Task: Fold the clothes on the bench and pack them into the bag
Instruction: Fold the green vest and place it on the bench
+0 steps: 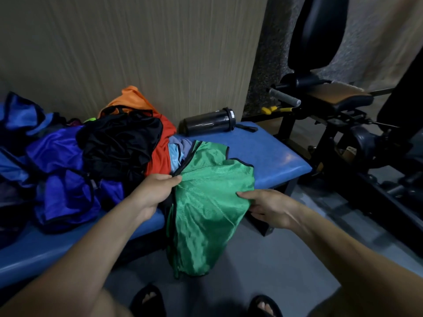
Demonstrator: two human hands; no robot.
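Two sandalled feet [206, 303] stand on the grey floor [263, 271] at the near edge of the view, and both bare forearms reach forward from there to a green mesh bib [206, 202]. On the left, the left hand [155, 193] pinches the bib's black-trimmed left edge, its fingers [176, 179] curled together on the cloth. On the right, the right hand [267, 207] grips the bib's right edge, thumb on top and fingers tucked under the fabric. Between the hands the bib is spread across the near right part of the blue padded table [270, 156], its far part lying on the padding and its near part hanging over the near edge toward the floor. Just left of the bib sits a heap of clothes: a black garment [119, 143] on top, a red-orange one [160, 154] beneath it, an orange one [130, 97] against the far wall, and a pale blue piece [175, 154] touching the bib's far left corner. Further left lie shiny blue bibs [64, 179], and at the far left a blue bag [20, 115] rests on the table. A dark bottle [209, 121] lies on its side at the table's far edge, near the wall. Black gym equipment [343, 124] stands to the right.
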